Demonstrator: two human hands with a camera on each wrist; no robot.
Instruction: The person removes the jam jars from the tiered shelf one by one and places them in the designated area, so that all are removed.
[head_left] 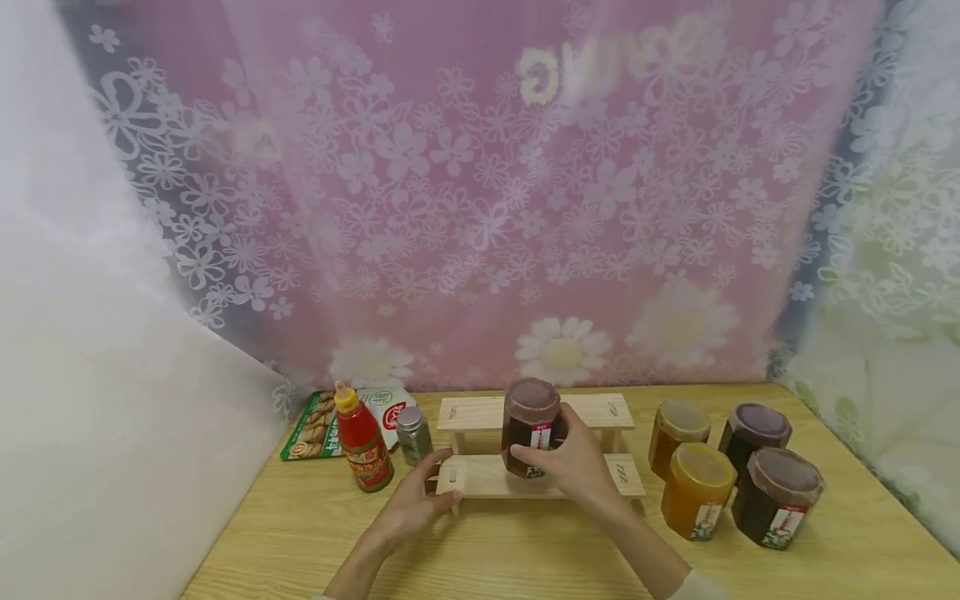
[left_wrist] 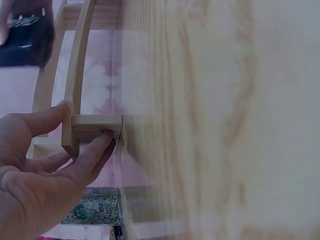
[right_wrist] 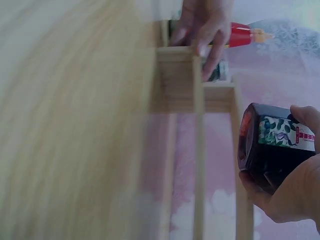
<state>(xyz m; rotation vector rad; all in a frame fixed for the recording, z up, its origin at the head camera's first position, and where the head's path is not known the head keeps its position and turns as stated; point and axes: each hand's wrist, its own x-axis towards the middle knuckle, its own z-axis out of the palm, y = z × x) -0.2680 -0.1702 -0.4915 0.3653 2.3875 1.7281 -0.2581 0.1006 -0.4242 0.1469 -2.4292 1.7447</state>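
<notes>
A two-tier wooden shelf rack stands on the table. My left hand grips the left end of its lower tier; in the left wrist view the thumb presses the board and fingers reach around its leg. My right hand holds a dark jam jar with a label, upright above the lower tier and in front of the upper tier. In the right wrist view, the jar's base is apart from the lower board.
Right of the rack stand several lidded jars: an amber jar, a brownish jar and dark jars. Left of it are a red sauce bottle, a small spice jar and a green-and-white packet. A flowered curtain hangs behind.
</notes>
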